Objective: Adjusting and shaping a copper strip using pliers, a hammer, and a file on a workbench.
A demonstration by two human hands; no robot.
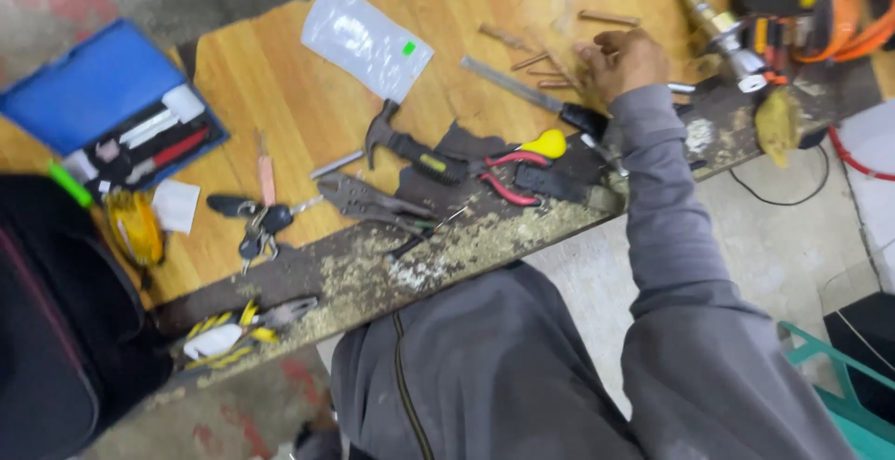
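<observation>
My right hand point(623, 61) is stretched out across the wooden surface point(280, 106), knuckles up, fingers curled in over a scatter of short brown rods point(550, 70). From this angle I cannot tell whether my grip is pinching one of them or only resting above them. My left hand is out of sight.

The rods lie well in from the near edge, towards the far side of the surface. Just beside my wrist runs a flat metal ruler point(511, 83), and nearer the edge sit red-handled pliers point(503, 173), a yellow-handled tool point(545, 144) and a hammer point(410, 148). The near edge itself is dark, chipped and dusted with pale grit.

To the right of my hand a metal cylinder point(718, 27) and orange cables point(844, 22) crowd the corner. More open wood lies to the left, between a clear plastic bag point(365, 39) and a bunch of keys point(254, 222). A blue case point(89, 87) overhangs the far left corner.
</observation>
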